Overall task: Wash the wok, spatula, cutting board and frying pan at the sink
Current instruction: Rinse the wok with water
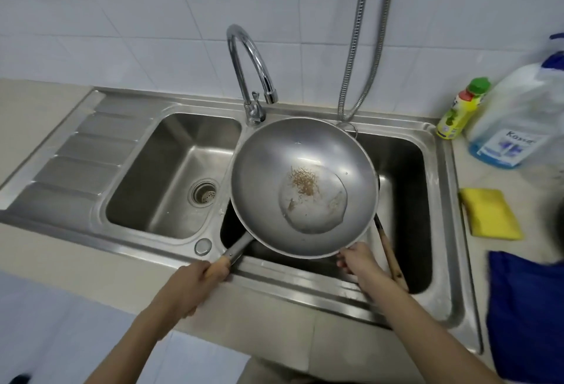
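Observation:
A large steel wok (265, 176) hangs over the right basin of the double sink (439, 200). Water with brown food bits pools in its bottom. My left hand (195, 284) is shut on the wok's wooden handle at the front left. My right hand (357, 261) holds the wok's near rim from below. A long wooden handle (393, 258), probably the spatula's, slants out of the right basin beside my right hand. A dark pan edge shows under the wok at its right. The cutting board is not in view.
The chrome tap (253, 78) arches just behind the wok. The left basin (171, 170) has a drain strainer, with a ribbed drainboard to its left. On the right counter stand a green-capped soap bottle (460, 112), a big blue-liquid jug (518, 121), a yellow sponge (488, 214) and a blue cloth (528, 307).

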`<control>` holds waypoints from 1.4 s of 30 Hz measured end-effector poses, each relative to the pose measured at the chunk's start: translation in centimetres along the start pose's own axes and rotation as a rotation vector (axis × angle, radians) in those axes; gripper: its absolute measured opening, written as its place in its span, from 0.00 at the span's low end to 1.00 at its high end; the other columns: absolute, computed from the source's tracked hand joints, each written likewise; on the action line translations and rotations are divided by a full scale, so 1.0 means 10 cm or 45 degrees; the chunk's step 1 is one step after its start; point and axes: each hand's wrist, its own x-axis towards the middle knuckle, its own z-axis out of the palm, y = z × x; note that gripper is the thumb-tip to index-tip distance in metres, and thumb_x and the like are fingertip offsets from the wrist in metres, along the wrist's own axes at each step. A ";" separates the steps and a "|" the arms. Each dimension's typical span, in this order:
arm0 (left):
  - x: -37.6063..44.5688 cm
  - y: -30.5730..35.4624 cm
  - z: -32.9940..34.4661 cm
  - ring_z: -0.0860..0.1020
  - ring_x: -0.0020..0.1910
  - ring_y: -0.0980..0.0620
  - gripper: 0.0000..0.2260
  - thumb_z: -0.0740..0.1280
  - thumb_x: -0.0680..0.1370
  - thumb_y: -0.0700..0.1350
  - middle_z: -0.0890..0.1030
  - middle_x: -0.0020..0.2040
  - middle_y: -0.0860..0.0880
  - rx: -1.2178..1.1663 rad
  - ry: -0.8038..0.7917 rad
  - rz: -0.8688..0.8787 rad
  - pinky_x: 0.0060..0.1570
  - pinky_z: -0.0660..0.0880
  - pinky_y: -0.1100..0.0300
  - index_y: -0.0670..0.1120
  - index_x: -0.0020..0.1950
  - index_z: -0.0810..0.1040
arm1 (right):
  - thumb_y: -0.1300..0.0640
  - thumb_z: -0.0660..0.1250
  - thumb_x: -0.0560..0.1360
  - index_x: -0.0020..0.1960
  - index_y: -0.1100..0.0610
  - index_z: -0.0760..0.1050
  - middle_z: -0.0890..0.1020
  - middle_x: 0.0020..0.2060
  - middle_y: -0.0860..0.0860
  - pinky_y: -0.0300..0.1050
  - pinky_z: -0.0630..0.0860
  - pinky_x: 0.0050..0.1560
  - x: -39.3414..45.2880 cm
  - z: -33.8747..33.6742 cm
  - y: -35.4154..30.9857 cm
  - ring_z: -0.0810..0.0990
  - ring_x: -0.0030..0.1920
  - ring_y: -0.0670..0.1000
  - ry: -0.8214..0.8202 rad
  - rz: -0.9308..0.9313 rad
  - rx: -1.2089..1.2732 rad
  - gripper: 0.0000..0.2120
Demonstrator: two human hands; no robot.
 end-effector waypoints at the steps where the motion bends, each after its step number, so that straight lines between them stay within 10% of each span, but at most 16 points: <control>1: -0.05 0.00 0.01 0.70 0.21 0.51 0.17 0.61 0.77 0.63 0.77 0.31 0.47 -0.105 -0.014 0.009 0.22 0.66 0.60 0.52 0.45 0.80 | 0.63 0.57 0.80 0.48 0.60 0.72 0.77 0.35 0.54 0.41 0.68 0.28 0.04 0.03 0.00 0.74 0.31 0.49 0.015 0.002 0.012 0.05; 10: -0.31 0.18 0.23 0.73 0.20 0.51 0.12 0.66 0.78 0.52 0.74 0.24 0.47 -0.351 0.085 0.038 0.20 0.70 0.58 0.44 0.43 0.75 | 0.56 0.57 0.80 0.49 0.59 0.73 0.80 0.39 0.55 0.43 0.72 0.33 0.32 0.28 -0.14 0.77 0.34 0.53 0.122 -0.054 -0.121 0.09; 27: -0.45 0.24 0.38 0.74 0.31 0.52 0.15 0.64 0.75 0.61 0.75 0.30 0.51 -0.051 0.429 -0.075 0.28 0.65 0.58 0.51 0.42 0.68 | 0.54 0.51 0.82 0.45 0.54 0.68 0.75 0.27 0.49 0.34 0.63 0.25 0.33 1.10 -0.40 0.69 0.23 0.45 -0.406 0.119 0.003 0.10; 42: -0.39 0.20 0.48 0.73 0.36 0.52 0.12 0.56 0.80 0.61 0.75 0.37 0.54 0.275 0.421 -0.081 0.32 0.66 0.57 0.53 0.46 0.64 | 0.65 0.63 0.77 0.48 0.57 0.71 0.74 0.34 0.53 0.34 0.66 0.22 0.45 0.73 -0.37 0.68 0.29 0.47 -0.252 0.201 0.057 0.04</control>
